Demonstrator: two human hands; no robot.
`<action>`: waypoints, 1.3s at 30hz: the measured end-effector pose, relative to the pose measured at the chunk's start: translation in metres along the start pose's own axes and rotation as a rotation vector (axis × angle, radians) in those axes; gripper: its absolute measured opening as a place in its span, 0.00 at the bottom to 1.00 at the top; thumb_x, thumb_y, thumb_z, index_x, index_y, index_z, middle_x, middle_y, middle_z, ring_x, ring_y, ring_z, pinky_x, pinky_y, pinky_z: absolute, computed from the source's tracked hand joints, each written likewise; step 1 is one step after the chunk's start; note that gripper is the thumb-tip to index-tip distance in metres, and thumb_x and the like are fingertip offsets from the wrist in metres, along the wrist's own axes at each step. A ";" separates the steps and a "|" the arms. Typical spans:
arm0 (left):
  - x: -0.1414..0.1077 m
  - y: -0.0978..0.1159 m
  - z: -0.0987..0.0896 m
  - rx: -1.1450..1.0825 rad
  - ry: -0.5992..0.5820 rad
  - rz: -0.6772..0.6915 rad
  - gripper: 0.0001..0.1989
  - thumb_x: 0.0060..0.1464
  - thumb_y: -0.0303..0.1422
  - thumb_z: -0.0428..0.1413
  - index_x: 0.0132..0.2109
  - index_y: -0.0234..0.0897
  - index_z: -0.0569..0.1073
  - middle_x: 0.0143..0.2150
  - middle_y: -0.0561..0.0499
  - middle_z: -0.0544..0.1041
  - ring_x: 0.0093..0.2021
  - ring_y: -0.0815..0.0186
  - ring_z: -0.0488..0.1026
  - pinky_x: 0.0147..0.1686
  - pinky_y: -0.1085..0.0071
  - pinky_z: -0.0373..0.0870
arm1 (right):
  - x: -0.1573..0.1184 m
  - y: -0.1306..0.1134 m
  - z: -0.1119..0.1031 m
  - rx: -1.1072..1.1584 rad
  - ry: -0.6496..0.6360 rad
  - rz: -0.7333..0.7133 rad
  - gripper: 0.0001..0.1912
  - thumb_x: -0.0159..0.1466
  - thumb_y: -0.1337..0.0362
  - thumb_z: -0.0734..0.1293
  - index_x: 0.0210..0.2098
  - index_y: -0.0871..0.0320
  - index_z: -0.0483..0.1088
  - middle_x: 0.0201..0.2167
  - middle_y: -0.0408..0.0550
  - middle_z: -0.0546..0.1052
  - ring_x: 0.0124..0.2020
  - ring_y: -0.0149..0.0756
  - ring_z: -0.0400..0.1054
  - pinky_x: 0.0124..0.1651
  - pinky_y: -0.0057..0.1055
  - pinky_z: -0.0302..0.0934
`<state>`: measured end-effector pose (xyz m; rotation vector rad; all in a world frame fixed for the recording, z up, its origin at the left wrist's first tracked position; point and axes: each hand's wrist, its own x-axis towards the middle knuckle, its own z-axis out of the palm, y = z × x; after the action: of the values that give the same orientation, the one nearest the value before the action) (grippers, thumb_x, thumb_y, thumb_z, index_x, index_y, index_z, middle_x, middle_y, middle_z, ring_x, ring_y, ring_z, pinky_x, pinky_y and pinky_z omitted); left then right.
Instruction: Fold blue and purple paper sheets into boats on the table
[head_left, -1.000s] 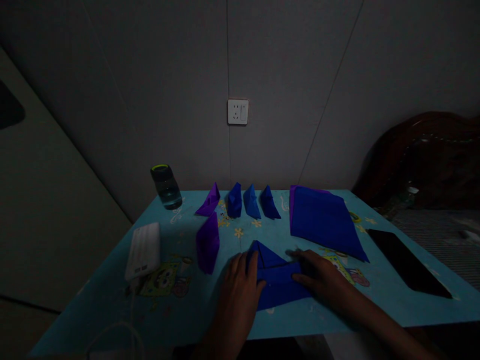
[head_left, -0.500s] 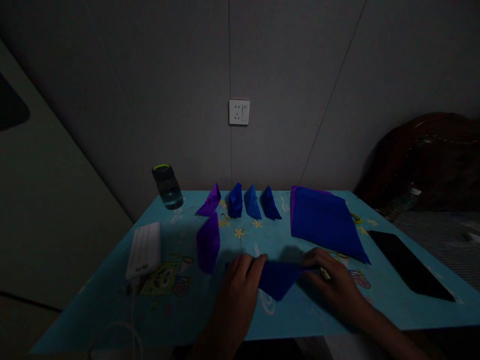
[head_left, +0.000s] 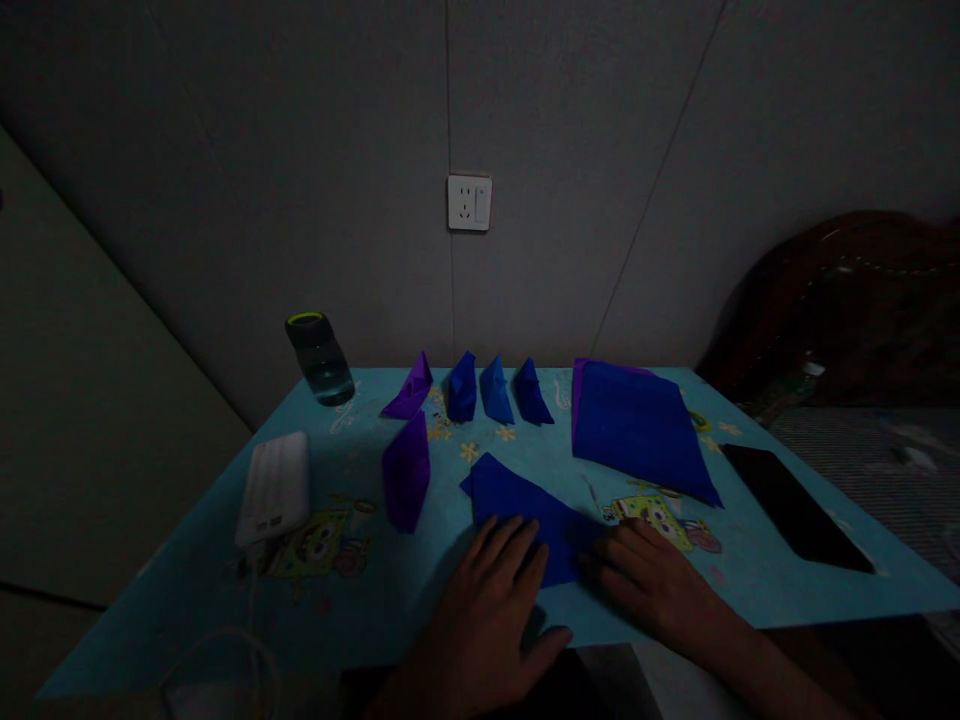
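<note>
A folded sheet of dark blue paper (head_left: pixel 517 497) lies on the table in front of me, with a small point sticking out at its upper left. My left hand (head_left: pixel 491 605) rests on its lower left part, fingers stretched out and thumb apart. At the paper's right end is my right hand (head_left: pixel 651 572), its fingers curled over the corner, which they hide. Beyond the left hand stands a purple folded paper boat (head_left: pixel 407 472). Several more paper boats form a row behind it, among them a purple one (head_left: pixel 410 390) and a light blue one (head_left: pixel 496 390).
A stack of blue and purple paper sheets (head_left: pixel 637 425) lies at the back right, beside a black flat slab (head_left: pixel 795 505). On the left are a white power bank (head_left: pixel 276 485) with a cable and a water bottle (head_left: pixel 322 365). A patterned blue cloth (head_left: pixel 360 625) covers the table.
The folded paper, held raised between both hands before, now lies flat on the table. My left hand has opened and spread over it. The whole view has shifted slightly.
</note>
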<state>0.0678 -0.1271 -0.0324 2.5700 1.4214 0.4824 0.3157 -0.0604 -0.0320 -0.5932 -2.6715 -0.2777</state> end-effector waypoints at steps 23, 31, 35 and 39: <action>0.017 0.002 0.038 0.127 0.157 -0.092 0.12 0.62 0.27 0.55 0.52 0.35 0.75 0.60 0.42 0.73 0.64 0.51 0.65 0.63 0.45 0.61 | 0.004 0.000 0.000 0.561 -0.222 0.469 0.10 0.68 0.60 0.67 0.48 0.54 0.69 0.45 0.52 0.75 0.47 0.43 0.70 0.50 0.39 0.64; 0.010 0.032 0.034 0.202 0.165 0.102 0.10 0.64 0.28 0.51 0.49 0.32 0.75 0.52 0.44 0.77 0.55 0.58 0.72 0.60 0.61 0.68 | -0.001 -0.012 0.005 0.372 -0.197 0.461 0.04 0.67 0.63 0.67 0.37 0.57 0.72 0.37 0.51 0.75 0.40 0.43 0.71 0.44 0.39 0.66; 0.005 0.041 0.045 0.225 0.235 0.076 0.12 0.63 0.29 0.52 0.51 0.29 0.74 0.50 0.42 0.78 0.54 0.57 0.74 0.55 0.63 0.72 | -0.010 -0.020 0.010 0.269 -0.107 0.376 0.09 0.70 0.64 0.62 0.39 0.57 0.74 0.37 0.52 0.77 0.38 0.42 0.72 0.43 0.40 0.68; 0.003 0.040 0.053 0.252 0.292 0.075 0.15 0.64 0.32 0.52 0.55 0.32 0.72 0.53 0.42 0.77 0.55 0.56 0.73 0.53 0.62 0.73 | -0.022 -0.016 0.005 0.219 -0.065 0.217 0.13 0.70 0.65 0.62 0.52 0.55 0.73 0.49 0.54 0.78 0.54 0.45 0.70 0.57 0.45 0.65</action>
<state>0.1197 -0.1453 -0.0697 2.8538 1.5699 0.7625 0.3252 -0.0816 -0.0468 -0.8245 -2.6211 0.0950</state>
